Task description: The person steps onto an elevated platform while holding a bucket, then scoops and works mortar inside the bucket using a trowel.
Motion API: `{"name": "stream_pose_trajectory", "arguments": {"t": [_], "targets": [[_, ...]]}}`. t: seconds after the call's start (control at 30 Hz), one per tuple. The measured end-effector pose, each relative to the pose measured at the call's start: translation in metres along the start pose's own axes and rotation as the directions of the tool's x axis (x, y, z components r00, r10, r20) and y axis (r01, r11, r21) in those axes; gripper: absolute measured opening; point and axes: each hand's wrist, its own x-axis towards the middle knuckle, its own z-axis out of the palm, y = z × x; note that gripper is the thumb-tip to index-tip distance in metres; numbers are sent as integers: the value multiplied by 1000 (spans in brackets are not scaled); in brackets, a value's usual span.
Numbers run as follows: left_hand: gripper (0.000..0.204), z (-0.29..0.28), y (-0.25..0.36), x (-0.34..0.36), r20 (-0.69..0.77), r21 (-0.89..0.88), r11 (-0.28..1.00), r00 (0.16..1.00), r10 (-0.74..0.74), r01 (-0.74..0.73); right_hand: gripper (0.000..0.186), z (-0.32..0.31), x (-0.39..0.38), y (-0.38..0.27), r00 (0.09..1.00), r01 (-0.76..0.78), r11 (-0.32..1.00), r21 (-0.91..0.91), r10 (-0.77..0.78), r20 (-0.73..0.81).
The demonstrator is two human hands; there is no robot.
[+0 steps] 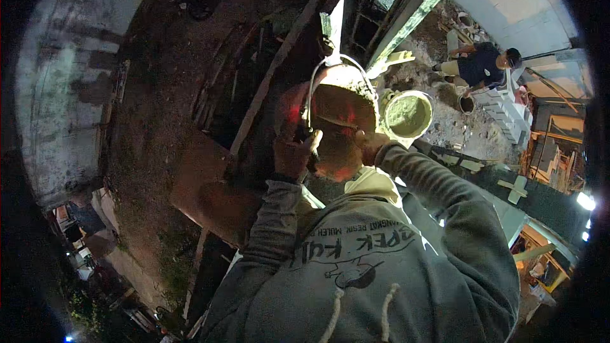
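Note:
A bucket [330, 103] with a thin wire handle [309, 92] is in front of my chest, its inside mostly in shadow with reddish patches. My left hand [294, 156] is closed at the bucket's near left side, thumb raised, close to the lower end of the handle. On the near right, my right hand [370, 146] is closed at the rim. Both hands' undersides are hidden. Just right of this bucket stands a second bucket [429, 116], pale and round, holding a greyish-green wet mix [406, 114] that looks like mortar.
Below right, a person [480, 67] in dark clothes bends over a block wall [502, 111], beside a small bucket [466, 103]. A lit upright beam [419, 13] rises behind the buckets. Planks [273, 76] lie left of me. A bright lamp [585, 201] shines at far right.

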Motion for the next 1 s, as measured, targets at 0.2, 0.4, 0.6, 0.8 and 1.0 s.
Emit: {"name": "stream_pose_trajectory", "arguments": {"t": [0.2, 0.4, 0.6, 0.8, 1.0], "targets": [[29, 12, 4, -9, 25, 32, 996, 996, 88, -89, 33, -43, 11, -2, 838, 423, 837, -347, -507, -203], [32, 9, 18, -12, -120, 39, 997, 990, 76, -72, 28, -49, 16, -28, 873, 217, 865, -452, -379, -307], [29, -36, 19, 8, 29, -23, 997, 996, 81, -80, 19, -51, -5, -86, 976, 178, 984, 14, -175, -129], [26, -76, 72, 16, -63, 253, 905, 928, 368, -342, 26, -91, -10, -115, 884, 427, 899, -98, -392, 252], [28, -100, 123, 7, -168, 255, 917, 920, 355, -307, 22, -97, 5, -130, 650, 751, 657, 64, -753, 108]]}}
